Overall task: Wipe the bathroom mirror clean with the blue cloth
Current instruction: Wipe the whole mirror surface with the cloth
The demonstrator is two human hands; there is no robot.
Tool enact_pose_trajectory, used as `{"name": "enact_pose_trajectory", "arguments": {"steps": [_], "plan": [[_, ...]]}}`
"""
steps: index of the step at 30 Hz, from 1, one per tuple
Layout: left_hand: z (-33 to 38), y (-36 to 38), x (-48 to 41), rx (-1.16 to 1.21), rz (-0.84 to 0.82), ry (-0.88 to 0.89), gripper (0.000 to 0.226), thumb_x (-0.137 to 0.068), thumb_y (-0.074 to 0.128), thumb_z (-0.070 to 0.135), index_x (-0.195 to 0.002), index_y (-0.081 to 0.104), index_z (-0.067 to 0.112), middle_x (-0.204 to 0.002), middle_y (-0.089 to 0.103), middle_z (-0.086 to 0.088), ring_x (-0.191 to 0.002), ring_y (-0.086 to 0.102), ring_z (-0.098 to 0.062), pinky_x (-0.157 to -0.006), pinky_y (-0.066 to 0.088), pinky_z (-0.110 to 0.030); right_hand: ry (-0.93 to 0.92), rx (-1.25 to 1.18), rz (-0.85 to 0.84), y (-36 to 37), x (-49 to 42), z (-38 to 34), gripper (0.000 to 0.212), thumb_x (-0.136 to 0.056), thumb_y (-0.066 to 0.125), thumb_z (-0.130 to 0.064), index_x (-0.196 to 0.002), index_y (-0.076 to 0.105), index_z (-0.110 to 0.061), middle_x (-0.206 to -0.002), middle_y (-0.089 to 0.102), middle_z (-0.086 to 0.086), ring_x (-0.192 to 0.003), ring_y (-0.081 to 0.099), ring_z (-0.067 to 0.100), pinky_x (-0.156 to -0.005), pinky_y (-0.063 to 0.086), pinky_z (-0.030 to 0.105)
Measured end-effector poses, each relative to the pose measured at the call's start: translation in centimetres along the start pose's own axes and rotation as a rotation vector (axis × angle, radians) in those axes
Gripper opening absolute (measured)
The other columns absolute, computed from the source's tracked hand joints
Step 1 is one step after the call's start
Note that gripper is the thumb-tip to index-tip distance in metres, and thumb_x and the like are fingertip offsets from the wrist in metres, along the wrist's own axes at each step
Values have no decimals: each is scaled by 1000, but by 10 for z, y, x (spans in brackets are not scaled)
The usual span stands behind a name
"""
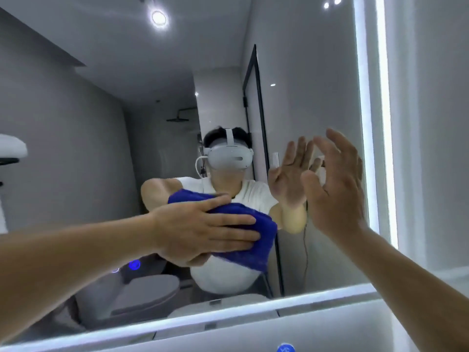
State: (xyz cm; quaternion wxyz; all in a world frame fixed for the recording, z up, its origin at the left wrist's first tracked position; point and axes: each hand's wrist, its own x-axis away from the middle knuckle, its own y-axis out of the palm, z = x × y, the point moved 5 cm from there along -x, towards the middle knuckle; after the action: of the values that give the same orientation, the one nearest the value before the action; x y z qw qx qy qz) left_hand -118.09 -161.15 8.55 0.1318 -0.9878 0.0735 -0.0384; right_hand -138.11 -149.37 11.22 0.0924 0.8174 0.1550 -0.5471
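The bathroom mirror [304,72] fills most of the view, with lit strips along its right and bottom edges. My left hand [203,229] presses the bunched blue cloth [261,232] flat against the glass near the lower middle. My right hand [337,189] is raised close to the glass at the right, fingers spread and holding nothing; whether it touches the mirror I cannot tell. Both hands and a person wearing a white headset are reflected in the mirror.
The reflection shows a grey toilet [142,293] at the lower left, a black-framed shower door [256,102] and a ceiling light [159,18]. A blue bottle cap [285,348] peeks up at the bottom edge. A white wall [436,123] lies right of the mirror.
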Motion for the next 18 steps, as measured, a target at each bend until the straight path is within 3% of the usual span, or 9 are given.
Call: {"name": "enact_pose_trajectory", "arguments": {"steps": [4, 7, 13, 15, 18], "plan": [[-123, -36, 2, -87, 6, -232, 65, -95, 34, 44, -156, 22, 24, -163, 19, 4, -153, 8, -21, -121, 12, -52, -3, -66, 62, -7, -40, -17, 53, -78, 38, -32, -127, 49, -17, -149, 34, -2, -135, 30, 12, -107, 33, 37], [-204, -62, 5, -140, 58, -520, 68, -97, 28, 51, -157, 13, 23, -164, 14, 1, -153, 6, -21, -121, 15, -50, -3, -105, 79, -10, -67, -30, 57, -77, 42, -26, -133, 47, -17, -150, 32, -3, -138, 26, 10, -108, 25, 26], [-320, -94, 9, -7, 276, -1147, 71, -98, 36, 46, -157, 3, 25, -166, 1, 5, -152, -2, -16, -121, 9, -52, -103, -155, 138, -19, -102, -50, 57, -82, 43, -22, -139, 44, -15, -152, 30, -2, -141, 22, 10, -116, 24, 35], [-338, -97, 7, 20, 295, -1259, 72, -98, 35, 47, -157, 1, 24, -166, -1, 5, -152, -3, -17, -121, 9, -52, -124, -154, 151, -21, -106, -51, 57, -82, 43, -23, -139, 44, -16, -152, 31, -3, -141, 22, 9, -116, 24, 35], [-337, -98, 2, -2, 299, -1284, 72, -98, 33, 45, -158, 2, 20, -166, 1, 1, -153, -2, -21, -121, 11, -53, -110, -138, 144, -25, -112, -51, 58, -81, 42, -24, -139, 44, -18, -152, 31, -6, -141, 21, 6, -116, 24, 33]]}}
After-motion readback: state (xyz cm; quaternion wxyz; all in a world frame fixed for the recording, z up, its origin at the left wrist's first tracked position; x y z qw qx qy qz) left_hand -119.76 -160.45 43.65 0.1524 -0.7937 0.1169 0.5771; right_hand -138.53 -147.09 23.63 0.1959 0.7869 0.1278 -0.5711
